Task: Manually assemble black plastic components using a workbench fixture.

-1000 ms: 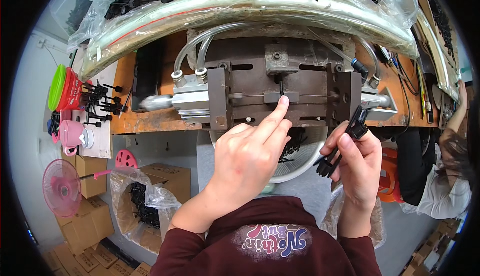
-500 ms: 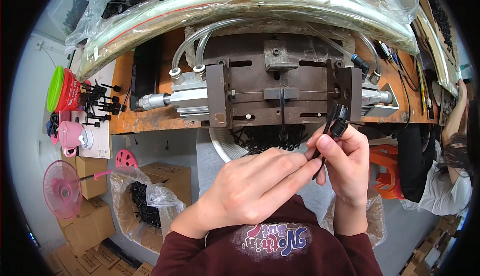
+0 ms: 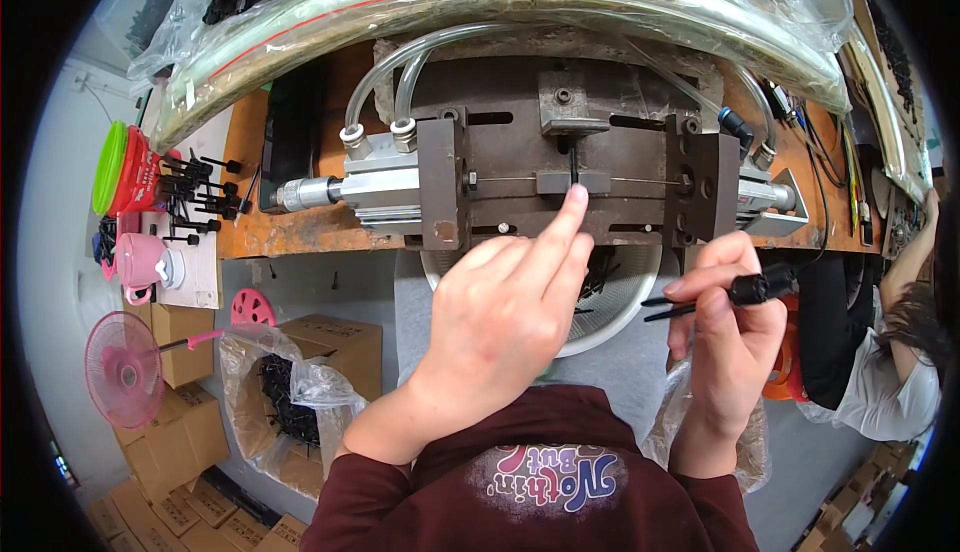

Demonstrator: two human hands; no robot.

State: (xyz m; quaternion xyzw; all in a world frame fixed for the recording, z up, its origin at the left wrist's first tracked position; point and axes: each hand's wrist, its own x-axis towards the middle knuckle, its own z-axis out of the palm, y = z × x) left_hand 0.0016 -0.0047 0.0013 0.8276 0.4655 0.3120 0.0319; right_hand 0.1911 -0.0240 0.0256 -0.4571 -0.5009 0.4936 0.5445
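- Head view looks down on us at an orange workbench (image 3: 300, 237) carrying a dark metal fixture (image 3: 575, 177) with a pneumatic cylinder (image 3: 350, 190) on its left side.
- Our left hand (image 3: 505, 317) is reaching up to the fixture, its forefinger stretched out; the fingertip (image 3: 577, 197) touches the small centre block where a thin black part (image 3: 572, 164) stands upright in the slot. The other fingers are curled in, and we grip nothing with this hand.
- Our right hand (image 3: 725, 327) is closed on a bundle of black plastic pieces (image 3: 750, 289), pinched between thumb and fingers; thin black stems stick out to the left and a thicker end to the right. It sits below the right end of the fixture, well apart from the slot.
- Two clear hoses (image 3: 385, 92) arch up from the fittings on the cylinder.
- A white round basin (image 3: 620, 307) sits under the fixture, between our hands, with dark bits inside.
- At the left stand a pink mug (image 3: 140, 260), a red and green container (image 3: 125, 167), a pink fan (image 3: 125, 367) and cardboard boxes (image 3: 335, 337).
- Another person (image 3: 890, 352) in a white top sits at the far right.
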